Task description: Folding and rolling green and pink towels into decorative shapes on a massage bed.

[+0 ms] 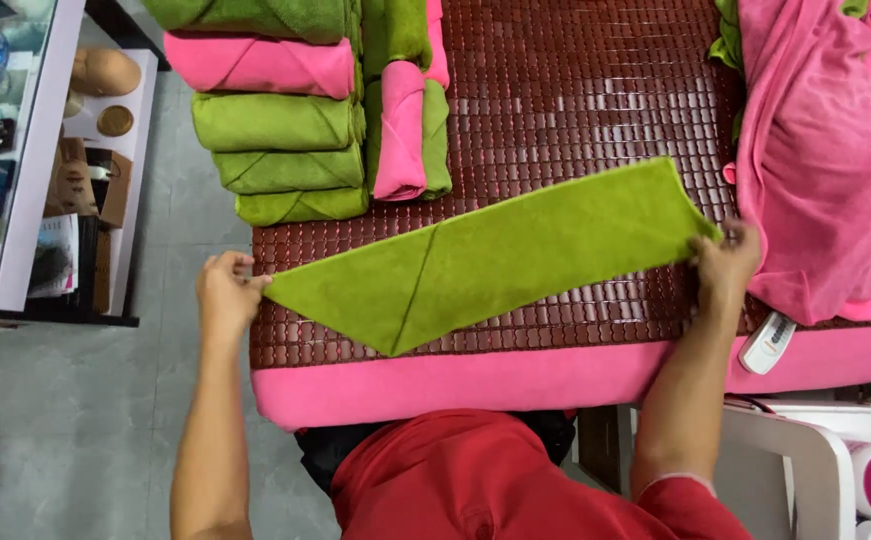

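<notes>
Hands point(224, 295) point(726, 262) pinch green towel point(496, 255) ends; white remote point(768, 342) beside.

A green towel point(496, 255) lies flat in front of you on a dark reddish-brown surface point(596, 100) of small woven tiles. It is folded into a long band running slantwise, lower at your left and higher at your right. Its left end tapers to a point, with a straight fold line crossing the cloth near that end.
</notes>
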